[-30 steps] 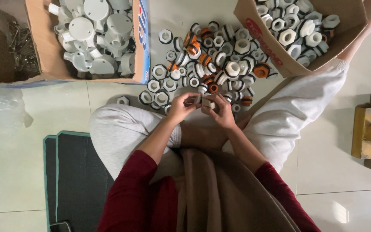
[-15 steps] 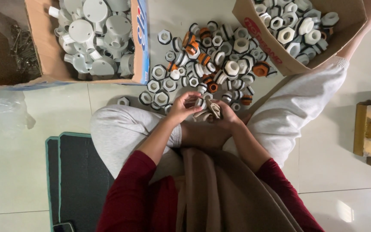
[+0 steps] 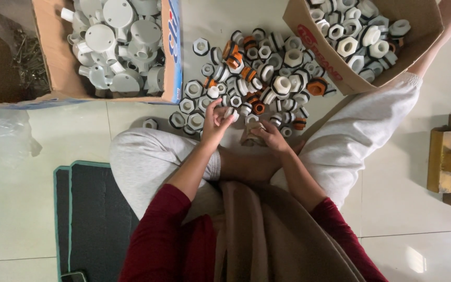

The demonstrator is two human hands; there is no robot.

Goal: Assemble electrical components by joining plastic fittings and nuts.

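Head view: a small white threaded fitting [image 3: 230, 112] sits pinched in the fingertips of the left hand [image 3: 216, 121], raised just above the near edge of the loose heap of fittings [image 3: 259, 73] on the floor [image 3: 69, 141]. The right hand [image 3: 268, 137] lies low beside it, its grip closed around a small pale piece that cannot be identified. Judging by how things lie, the work looks well short of finished: the heap of white, black-ringed and orange hex pieces is large and unsorted, while the cardboard box [image 3: 418, 52] at upper right holds a fair layer of similar white fittings. A second box [image 3: 170, 62] at upper left holds larger white round junction housings, apparently untouched. A dark mat [image 3: 87, 219] lies left of the person's crossed legs, a wooden stool [image 3: 447, 159] to the right.
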